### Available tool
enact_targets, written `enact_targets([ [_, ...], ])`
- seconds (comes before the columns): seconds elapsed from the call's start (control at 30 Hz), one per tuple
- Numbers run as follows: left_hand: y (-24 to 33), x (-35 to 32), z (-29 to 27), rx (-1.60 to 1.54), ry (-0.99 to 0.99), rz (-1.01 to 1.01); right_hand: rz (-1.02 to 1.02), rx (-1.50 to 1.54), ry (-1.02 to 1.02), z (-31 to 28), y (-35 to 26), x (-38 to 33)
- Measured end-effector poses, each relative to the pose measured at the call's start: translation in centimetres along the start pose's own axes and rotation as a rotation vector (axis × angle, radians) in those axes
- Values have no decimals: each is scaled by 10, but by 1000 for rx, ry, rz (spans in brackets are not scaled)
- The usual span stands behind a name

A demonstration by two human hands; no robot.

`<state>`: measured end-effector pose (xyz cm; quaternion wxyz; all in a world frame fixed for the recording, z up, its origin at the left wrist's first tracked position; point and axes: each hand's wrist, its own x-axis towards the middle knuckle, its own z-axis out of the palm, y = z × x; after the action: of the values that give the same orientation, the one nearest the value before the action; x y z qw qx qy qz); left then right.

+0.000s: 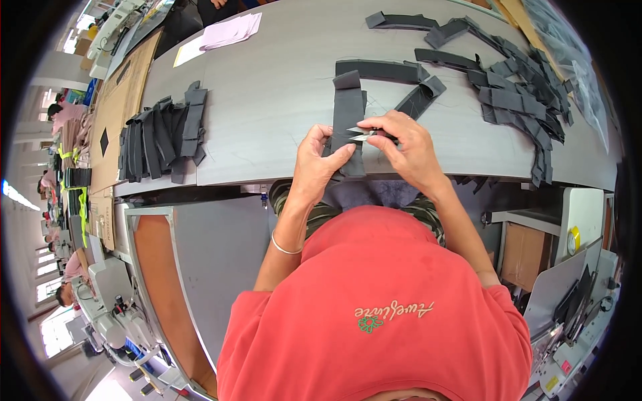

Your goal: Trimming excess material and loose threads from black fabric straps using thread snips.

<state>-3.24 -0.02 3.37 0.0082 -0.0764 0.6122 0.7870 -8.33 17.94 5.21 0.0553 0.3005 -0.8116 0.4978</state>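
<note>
My left hand (315,164) pinches the lower part of a dark grey fabric strap piece (348,110) that stands up from the edge of the grey worktable (267,80). My right hand (408,148) holds small metal thread snips (362,134) with the blades touching the strap's right edge. A folded loop tops the strap. I wear a red shirt and a thin bracelet on the left wrist.
A neat stack of dark strap pieces (164,137) lies at the table's left. A loose tangle of several more straps (515,87) spreads over the right. Pink paper sheets (231,32) lie at the far edge. Cardboard (120,100) and sewing machines (114,314) stand to the left.
</note>
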Motion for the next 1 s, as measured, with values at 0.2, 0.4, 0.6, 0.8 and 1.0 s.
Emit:
enact_targets([
  [0.2, -8, -1, -3, -82, -30, -27, -106, -156, 82, 18, -1, -1],
  [0.4, -12, -1, -2, 236, 26, 167, 107, 139, 151, 21, -12, 5],
  [0.6, -5, -2, 10, 603, 48, 225, -40, -36, 47, 29, 3, 3],
  [0.8, -21, -8, 11, 611, 76, 363, -22, -72, -2, 29, 6, 5],
  [1.0, -11, -4, 2, -268, 57, -179, 242, 560, -44, 22, 4, 0],
])
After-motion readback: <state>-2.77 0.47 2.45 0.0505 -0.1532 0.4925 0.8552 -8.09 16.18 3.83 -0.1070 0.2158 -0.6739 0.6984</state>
